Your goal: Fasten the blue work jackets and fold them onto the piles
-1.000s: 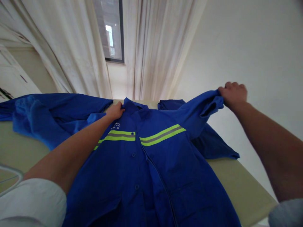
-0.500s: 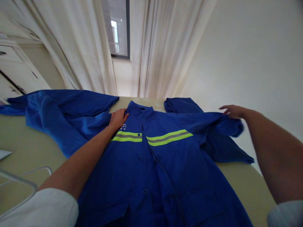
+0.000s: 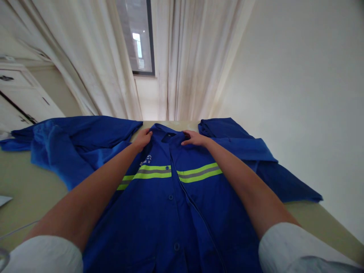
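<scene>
A blue work jacket (image 3: 150, 204) lies spread front up, its collar at the far side. Yellow-green and grey reflective bands cross the chest, and buttons run down the front. My left hand (image 3: 143, 139) is closed on the shoulder cloth just left of the collar. On the other side of the collar, my right hand (image 3: 196, 138) pinches the jacket between thumb and fingers. The jacket's right-hand sleeve (image 3: 248, 148) lies out to the right, partly behind my right forearm.
More blue garments lie on the table (image 3: 25, 185): a dark one (image 3: 93, 127) at the far left and a folded one (image 3: 224, 127) at the far right. A thin white cable (image 3: 19, 229) runs at lower left. Curtains (image 3: 196, 57) and a wall (image 3: 307, 94) stand behind.
My right hand has let go of the right sleeve's end and moved left to the collar. The sleeve now lies flatter. My left hand stays by the collar, its fingers now curled on the cloth.
</scene>
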`<state>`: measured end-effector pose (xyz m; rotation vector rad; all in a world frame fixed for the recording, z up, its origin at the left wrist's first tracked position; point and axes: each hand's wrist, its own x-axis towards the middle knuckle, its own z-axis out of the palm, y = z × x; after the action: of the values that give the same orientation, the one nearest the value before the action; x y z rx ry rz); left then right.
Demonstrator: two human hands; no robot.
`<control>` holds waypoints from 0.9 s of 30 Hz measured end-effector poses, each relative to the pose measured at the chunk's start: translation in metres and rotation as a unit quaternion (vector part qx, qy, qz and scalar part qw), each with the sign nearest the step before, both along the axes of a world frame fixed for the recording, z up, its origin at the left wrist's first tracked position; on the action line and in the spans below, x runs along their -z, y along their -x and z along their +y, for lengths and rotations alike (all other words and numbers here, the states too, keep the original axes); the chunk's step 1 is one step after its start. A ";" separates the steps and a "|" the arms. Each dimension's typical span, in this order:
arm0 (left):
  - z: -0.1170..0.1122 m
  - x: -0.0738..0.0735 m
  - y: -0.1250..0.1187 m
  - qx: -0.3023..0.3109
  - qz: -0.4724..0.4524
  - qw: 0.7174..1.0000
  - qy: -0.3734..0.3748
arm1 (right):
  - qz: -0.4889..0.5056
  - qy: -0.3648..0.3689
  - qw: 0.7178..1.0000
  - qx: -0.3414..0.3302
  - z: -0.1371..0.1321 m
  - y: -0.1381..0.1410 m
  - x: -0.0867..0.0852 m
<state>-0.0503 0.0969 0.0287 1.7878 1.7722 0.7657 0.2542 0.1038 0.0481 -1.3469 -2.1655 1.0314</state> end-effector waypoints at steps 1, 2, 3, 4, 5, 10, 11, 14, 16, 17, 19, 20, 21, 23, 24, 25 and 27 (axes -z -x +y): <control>-0.001 -0.002 0.004 0.014 -0.059 0.998 -0.003 | 0.027 0.015 0.999 0.008 0.005 0.007 0.002; -0.002 -0.005 0.007 0.032 -0.137 0.990 0.002 | 0.046 0.021 0.998 0.025 0.009 0.011 0.003; -0.003 -0.008 0.009 0.051 -0.222 0.974 0.014 | 0.056 0.022 0.997 0.039 0.012 0.013 0.001; -0.004 -0.010 0.010 0.072 -0.293 0.953 0.034 | 0.054 0.020 0.997 0.042 0.014 0.014 -0.002; -0.004 -0.013 0.010 0.088 -0.342 0.934 0.056 | 0.043 0.014 0.999 0.026 0.015 0.015 -0.005; -0.006 -0.021 0.003 0.086 -0.349 0.929 0.083 | -0.144 -0.073 0.980 -0.119 0.011 0.012 -0.034; -0.006 -0.022 0.002 0.082 -0.342 0.933 0.068 | -0.178 -0.091 0.972 -0.119 0.010 0.010 -0.042; -0.004 -0.026 0.003 0.077 -0.314 0.946 0.005 | -0.188 -0.120 0.972 -0.077 0.005 0.004 -0.066; -0.003 -0.029 0.006 0.082 -0.294 0.952 -0.034 | -0.114 -0.095 0.988 -0.045 0.003 -0.001 -0.078; -0.003 -0.030 0.008 0.088 -0.283 0.954 -0.046 | -0.069 -0.061 0.995 -0.042 0.001 -0.003 -0.081; -0.004 -0.030 0.012 0.108 -0.257 0.959 -0.048 | -0.004 0.018 0.998 -0.062 -0.001 -0.007 -0.082; -0.005 -0.029 0.013 0.122 -0.243 0.961 -0.039 | 0.005 0.038 0.996 -0.075 -0.001 -0.008 -0.079; -0.005 -0.027 0.015 0.134 -0.230 0.964 -0.029 | -0.004 0.033 0.996 -0.086 -0.001 -0.009 -0.075; -0.007 -0.024 0.016 0.152 -0.200 0.968 -0.019 | -0.060 -0.042 0.992 -0.099 0.001 -0.007 -0.065; -0.008 -0.023 0.016 0.160 -0.183 0.970 -0.021 | -0.096 -0.091 0.986 -0.103 0.003 -0.004 -0.059; -0.009 -0.022 0.016 0.170 -0.162 0.972 -0.026 | -0.134 -0.130 0.976 -0.110 0.006 -0.001 -0.054; -0.009 -0.022 0.015 0.191 -0.104 0.975 -0.048 | -0.201 -0.165 0.958 -0.124 0.013 0.006 -0.048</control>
<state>-0.0648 0.0876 0.0506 1.9515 1.2256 0.8498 0.2478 0.1168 0.0959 -1.2268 -2.7130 0.4589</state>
